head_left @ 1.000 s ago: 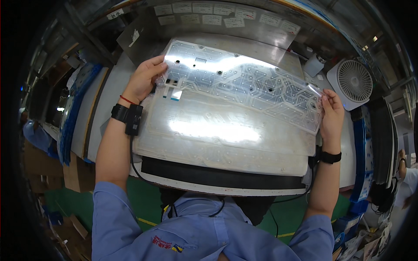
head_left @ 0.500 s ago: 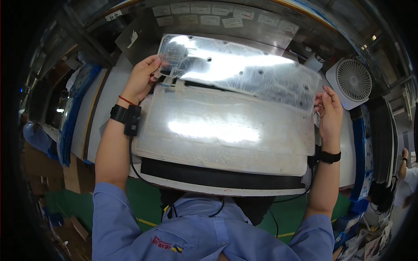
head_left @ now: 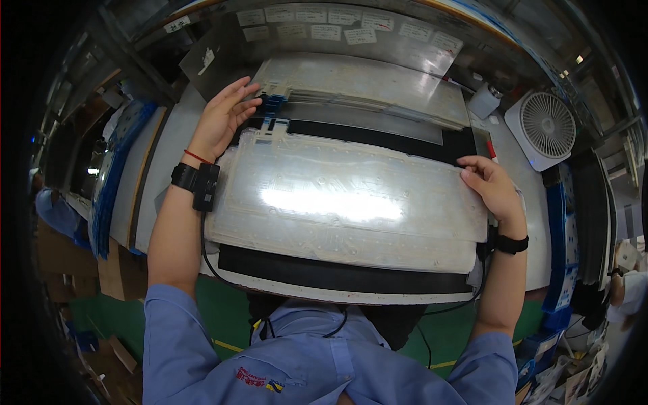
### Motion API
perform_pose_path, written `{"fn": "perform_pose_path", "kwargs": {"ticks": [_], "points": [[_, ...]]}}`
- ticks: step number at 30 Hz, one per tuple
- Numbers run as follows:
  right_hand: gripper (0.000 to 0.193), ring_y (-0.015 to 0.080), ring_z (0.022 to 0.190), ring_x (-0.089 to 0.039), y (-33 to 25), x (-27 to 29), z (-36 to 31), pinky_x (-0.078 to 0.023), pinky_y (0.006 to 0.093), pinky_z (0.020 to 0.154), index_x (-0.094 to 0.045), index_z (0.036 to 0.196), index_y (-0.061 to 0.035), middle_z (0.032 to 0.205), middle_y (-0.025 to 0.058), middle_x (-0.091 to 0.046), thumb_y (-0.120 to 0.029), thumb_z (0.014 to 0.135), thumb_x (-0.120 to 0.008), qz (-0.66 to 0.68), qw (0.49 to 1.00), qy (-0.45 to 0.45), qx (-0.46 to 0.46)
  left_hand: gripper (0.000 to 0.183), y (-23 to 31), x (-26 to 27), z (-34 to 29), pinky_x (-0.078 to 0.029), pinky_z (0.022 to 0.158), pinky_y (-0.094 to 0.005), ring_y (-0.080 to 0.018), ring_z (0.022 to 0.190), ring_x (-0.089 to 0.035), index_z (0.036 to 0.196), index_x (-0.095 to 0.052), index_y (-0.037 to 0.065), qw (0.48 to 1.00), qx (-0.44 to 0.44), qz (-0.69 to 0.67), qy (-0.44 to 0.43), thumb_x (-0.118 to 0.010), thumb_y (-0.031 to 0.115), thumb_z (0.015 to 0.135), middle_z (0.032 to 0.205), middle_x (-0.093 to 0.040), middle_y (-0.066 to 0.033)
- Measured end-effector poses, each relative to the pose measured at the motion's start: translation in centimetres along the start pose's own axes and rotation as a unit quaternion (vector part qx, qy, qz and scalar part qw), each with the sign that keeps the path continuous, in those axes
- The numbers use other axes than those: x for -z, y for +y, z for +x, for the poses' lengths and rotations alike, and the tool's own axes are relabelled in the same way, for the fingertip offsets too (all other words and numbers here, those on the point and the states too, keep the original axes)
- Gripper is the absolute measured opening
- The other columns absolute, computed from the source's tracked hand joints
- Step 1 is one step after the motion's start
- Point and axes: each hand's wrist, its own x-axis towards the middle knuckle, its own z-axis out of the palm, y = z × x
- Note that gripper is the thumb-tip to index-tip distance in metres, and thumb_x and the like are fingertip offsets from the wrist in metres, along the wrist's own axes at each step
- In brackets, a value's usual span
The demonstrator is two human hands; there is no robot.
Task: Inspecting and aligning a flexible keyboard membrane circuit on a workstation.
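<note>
A near stack of thin, clear plastic sheets (head_left: pixel 324 175) lies in front of me, with a bright glare across its top. Behind it is a second stack of similar clear sheets (head_left: pixel 364 77), its left end notched. My left hand (head_left: pixel 226 116) is open beside that notched end, fingers apart and holding nothing. At the near stack's far right corner is my right hand (head_left: pixel 496 187), its thumb and forefinger slightly apart with the tips at the sheet edge. I see no sheet lifted there.
Black mats (head_left: pixel 337 270) lie under the sheets on the white table (head_left: pixel 533 236). A white desk fan (head_left: pixel 548 128) and a white bottle (head_left: pixel 484 101) stand at the right. A metal panel (head_left: pixel 405 50) with paper labels rises behind. Blue-edged stacks (head_left: pixel 121 169) flank the left side.
The clear sheet held up between both hands has been let go and lies back on the far stack. My left fingers have spread; my right hand has come nearer, to the near stack's corner.
</note>
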Motion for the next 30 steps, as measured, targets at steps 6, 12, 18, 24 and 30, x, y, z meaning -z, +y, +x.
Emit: {"fn": "perform_pose_path", "kwargs": {"ticks": [6,12,18,24,30], "points": [[0.016,0.0087,0.078,-0.056,0.1,0.0,0.0,-0.044,0.0219,0.071,-0.066,0.097,0.0004,0.085,0.0022,-0.064,-0.009,0.084,-0.065,-0.006,0.997,0.034,0.063,0.034,-0.5,0.9,0.3,-0.047,0.074,-0.0204,-0.0099,0.085,-0.057,0.126,-0.047,0.001,1.000,0.006,-0.027,0.003,-0.048,0.019,0.097,0.100,-0.058,-0.0046],[0.012,0.0100,0.080,-0.057,0.1,-0.2,0.2,-0.044,0.0223,0.074,-0.066,0.094,0.0011,0.087,0.0032,-0.063,-0.005,0.084,-0.064,-0.005,0.983,0.078,0.168,0.024,-0.4,0.6,0.3,-0.045,0.069,-0.0189,-0.0075,0.079,-0.054,0.115,-0.054,0.004,0.999,0.031,-0.022,-0.014,-0.049,0.019,0.097,0.089,-0.056,0.0004],[0.014,0.0092,0.078,-0.057,0.9,0.1,0.4,-0.044,0.0216,0.072,-0.067,0.096,0.0014,0.086,0.0030,-0.064,-0.006,0.084,-0.065,0.044,0.978,0.120,0.167,0.026,-0.1,0.0,0.0,-0.047,0.071,-0.0192,-0.0084,0.079,-0.057,0.110,-0.057,0.001,0.999,0.031,-0.033,-0.022,-0.045,0.020,0.098,0.088,-0.061,-0.0022],[0.016,0.0082,0.074,-0.057,1.2,0.2,0.6,-0.044,0.0209,0.069,-0.068,0.099,0.0014,0.085,0.0026,-0.066,-0.007,0.085,-0.066,0.028,0.979,0.142,0.146,0.027,-0.3,0.7,0.2,-0.047,0.078,-0.0216,-0.0096,0.081,-0.058,0.109,-0.058,-0.001,0.997,0.029,-0.008,-0.064,-0.043,0.020,0.099,0.088,-0.062,-0.0032],[0.015,0.0086,0.081,-0.056,0.7,0.1,0.6,-0.042,0.0213,0.075,-0.066,0.097,0.0016,0.090,0.0024,-0.064,-0.007,0.086,-0.065,0.044,0.968,0.146,0.197,0.028,-0.4,-0.1,0.0,-0.047,0.079,-0.0219,-0.0111,0.084,-0.058,0.111,-0.057,-0.001,0.999,0.008,-0.018,-0.029,-0.045,0.020,0.098,0.089,-0.063,-0.0041]]}}
